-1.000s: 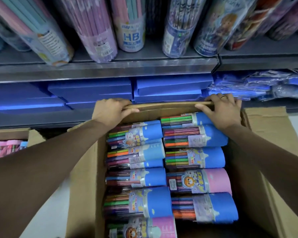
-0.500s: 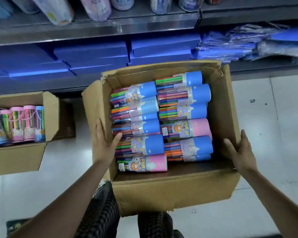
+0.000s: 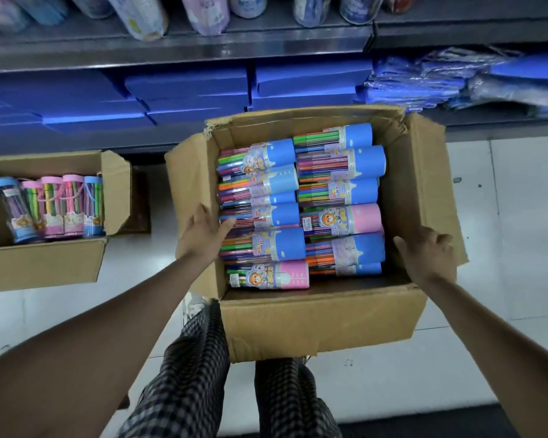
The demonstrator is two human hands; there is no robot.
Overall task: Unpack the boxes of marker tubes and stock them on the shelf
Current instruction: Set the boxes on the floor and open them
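Open cardboard box (image 3: 317,324) on floor; marker tubes (image 3: 301,210) lying flat, two columns.

White tiled floor (image 3: 519,216), grey metal shelving (image 3: 266,49) — dim light

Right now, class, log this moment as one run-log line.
stage: unpacking not begun | left hand: open on left wall of brown cardboard box | right hand: open at right wall | blue- and pink-capped marker tubes: all inside

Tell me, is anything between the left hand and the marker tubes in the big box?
Nothing visible is. The left hand is at the open box's left edge, fingertips almost touching the uncovered marker tubes.
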